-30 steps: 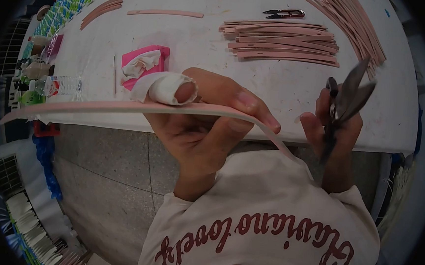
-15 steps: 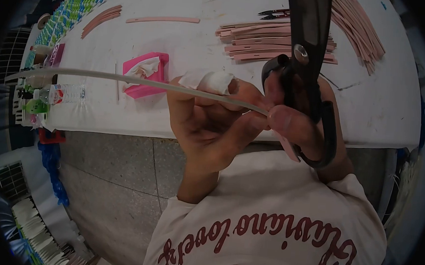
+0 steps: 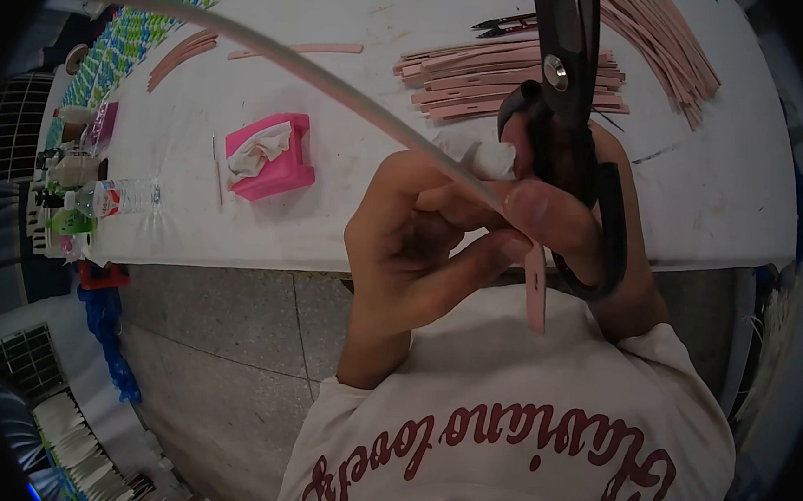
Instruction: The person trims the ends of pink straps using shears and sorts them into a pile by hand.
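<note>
My left hand (image 3: 416, 242) pinches a long thin pink strip (image 3: 338, 88) between its thumb and fingers. From there the strip runs to the upper left, and its short end, with a small slit in it, hangs below the fingers. A white wrapping (image 3: 478, 153) covers one or more fingertips, apparently of this hand. My right hand (image 3: 561, 229) is closed on black-handled scissors (image 3: 565, 39), their blades pointing up and away from me. Its thumb and fingers pass through the handle loops, and the thumb tip also presses by the strip.
A stack of pink strips (image 3: 516, 82) lies on the white table (image 3: 328, 236), with small thread snips (image 3: 506, 25) behind it. More strips (image 3: 667, 55) fan out at right. A pink tissue box (image 3: 281, 172) and a plastic bottle (image 3: 126, 199) are at left.
The strip's long end has swung upward at the left, and its short end now hangs more steeply. My left hand has shifted right, closer to my right hand.
</note>
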A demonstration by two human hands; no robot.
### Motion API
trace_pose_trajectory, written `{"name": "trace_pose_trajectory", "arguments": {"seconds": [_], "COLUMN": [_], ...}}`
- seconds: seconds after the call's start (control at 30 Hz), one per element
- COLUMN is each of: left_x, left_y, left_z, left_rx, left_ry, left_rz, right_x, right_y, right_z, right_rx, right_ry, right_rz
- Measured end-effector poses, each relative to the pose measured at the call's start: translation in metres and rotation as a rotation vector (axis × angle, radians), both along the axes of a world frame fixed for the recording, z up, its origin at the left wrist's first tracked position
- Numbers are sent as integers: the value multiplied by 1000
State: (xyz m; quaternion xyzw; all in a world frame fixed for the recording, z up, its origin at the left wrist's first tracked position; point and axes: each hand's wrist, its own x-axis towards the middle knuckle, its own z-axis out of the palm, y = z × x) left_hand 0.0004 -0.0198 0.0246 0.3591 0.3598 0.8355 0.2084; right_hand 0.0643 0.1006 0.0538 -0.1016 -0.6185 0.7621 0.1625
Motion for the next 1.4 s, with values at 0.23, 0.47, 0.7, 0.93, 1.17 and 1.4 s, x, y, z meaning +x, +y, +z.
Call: {"name": "trace_pose_trajectory", "arguments": {"seconds": [0.23, 0.47, 0.7, 0.93, 1.17, 1.4], "left_x": [-1, 2, 2, -3, -2, -13], "left_y": [-1, 2, 1, -2, -1, -2], "left_z": [1, 0, 2, 5, 5, -4], "left_rx": [-292, -324, -253, -202, -217, -129], "left_ry": [134, 113, 10, -52, -76, 40], "left_rz": [-208, -257, -235, -191, -204, 5], "right_x": [-2, 0, 2, 2, 4, 7], "right_y": [11, 19, 10, 6, 7, 3], "right_z": [-6, -3, -7, -9, -9, -11], "right_rx": [175, 96, -25, -103, -123, -139], "right_ry": [91, 41, 59, 75, 3, 6], "right_rz": [-218, -132, -62, -12, 27, 67]}}
